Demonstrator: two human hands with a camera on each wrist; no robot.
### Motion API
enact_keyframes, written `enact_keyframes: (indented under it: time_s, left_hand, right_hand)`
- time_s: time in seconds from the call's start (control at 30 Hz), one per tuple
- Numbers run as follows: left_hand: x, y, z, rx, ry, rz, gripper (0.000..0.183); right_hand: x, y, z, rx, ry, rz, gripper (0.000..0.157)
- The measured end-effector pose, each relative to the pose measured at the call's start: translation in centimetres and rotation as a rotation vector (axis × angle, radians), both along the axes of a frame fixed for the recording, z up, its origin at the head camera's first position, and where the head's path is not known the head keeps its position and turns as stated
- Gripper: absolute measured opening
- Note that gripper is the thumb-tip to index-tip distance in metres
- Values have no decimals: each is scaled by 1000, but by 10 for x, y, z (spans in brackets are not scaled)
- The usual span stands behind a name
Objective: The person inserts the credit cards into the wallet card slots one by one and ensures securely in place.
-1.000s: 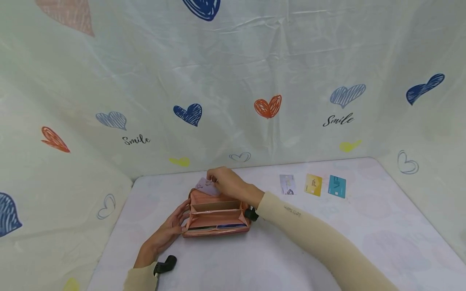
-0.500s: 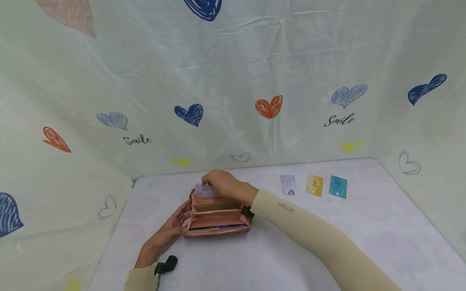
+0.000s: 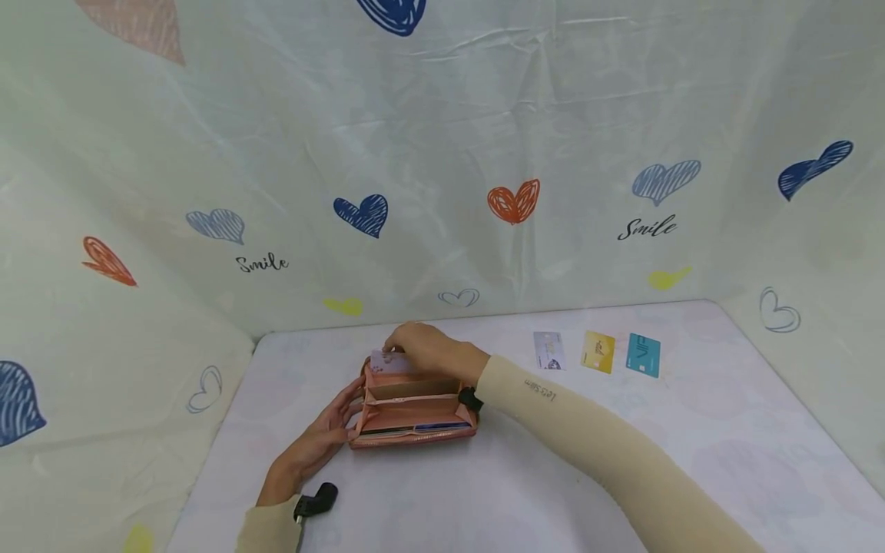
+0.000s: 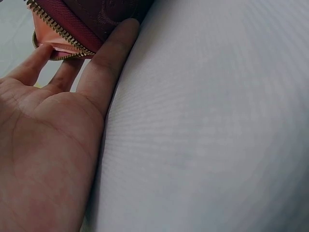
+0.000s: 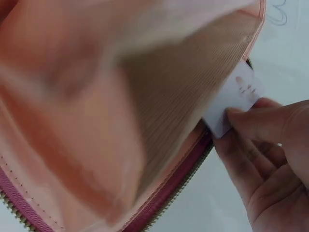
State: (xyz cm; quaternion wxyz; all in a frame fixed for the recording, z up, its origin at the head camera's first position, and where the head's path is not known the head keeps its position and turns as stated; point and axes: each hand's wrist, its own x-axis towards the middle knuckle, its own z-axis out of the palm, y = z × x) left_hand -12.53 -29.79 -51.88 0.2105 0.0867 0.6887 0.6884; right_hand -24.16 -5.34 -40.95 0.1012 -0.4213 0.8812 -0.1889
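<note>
A pink zip-around wallet stands opened on the table, its inner compartments facing up. My left hand holds its left end, the thumb at the front and the other fingers toward the rear; in the left wrist view fingers touch the dark red cover and zip edge. At the wallet's back wall, my right hand pinches a pale lilac card between thumb and fingers. The card's lower part is hidden inside the back slot. Other cards show their edges in the front slots.
Right of the wallet, a lilac card, a yellow card and a teal VIP card lie in a row on the white table. A heart-printed curtain hangs behind the table and along both sides.
My right hand has moved slightly left and down with the lilac card, which has gone from tilted above the wallet to level and deeper in the back slot. My left hand stays put.
</note>
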Motion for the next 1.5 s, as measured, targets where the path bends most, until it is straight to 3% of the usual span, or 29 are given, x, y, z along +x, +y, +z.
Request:
enact_keyframes:
  time_s: [0.43,0.9,1.13,1.4,1.5]
  left_hand:
    - [0,1,1,-13,-17,14,97]
    - [1,1,-1,3,17,3,96]
    - [1,0,-1,14,14,-4,96]
    - [1,0,-2,21,17,0,97]
    - [2,0,-1,19,22,-4,96]
  right_hand:
    - [-11,12,-4,-78,-90,91,43]
    - [-12,6,-4,-45,-112,131,42]
    - [-5,5,-8,31,-57,137,38]
    - [-3,9,-12,-62,-32,146,33]
    - [-1,8,-13,-43,-5,148,30]
